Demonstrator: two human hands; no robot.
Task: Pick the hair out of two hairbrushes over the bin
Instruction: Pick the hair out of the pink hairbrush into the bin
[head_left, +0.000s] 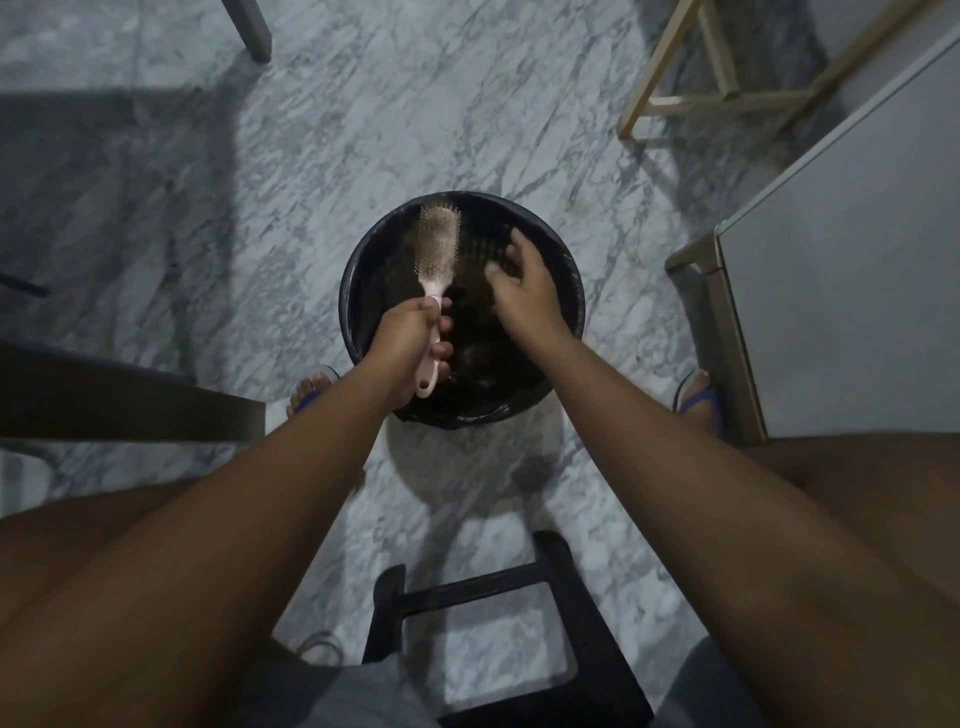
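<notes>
Holding hairy brush (439, 244) in left grip (410, 343), ten o'clock over bin (519, 400); cannot tell whether right grip (519, 286), two o'clock, pinches anything; mostly undone.

**Bare Arms, Grey Cloth, Blue Sandals**

The left forearm (270, 519) and right forearm (691, 467) are uncovered along their whole visible length, down to the left hand (410, 338) and right hand (524, 286). Both thighs are bare too. Grey fabric (358, 691) shows along the bottom edge on both sides; whether it is shorts or a shirt hem cannot be told. The left sandal (306, 402) shows a blue strap behind the toes. The right sandal (693, 397) is blue as well, with a thong strap.
</notes>
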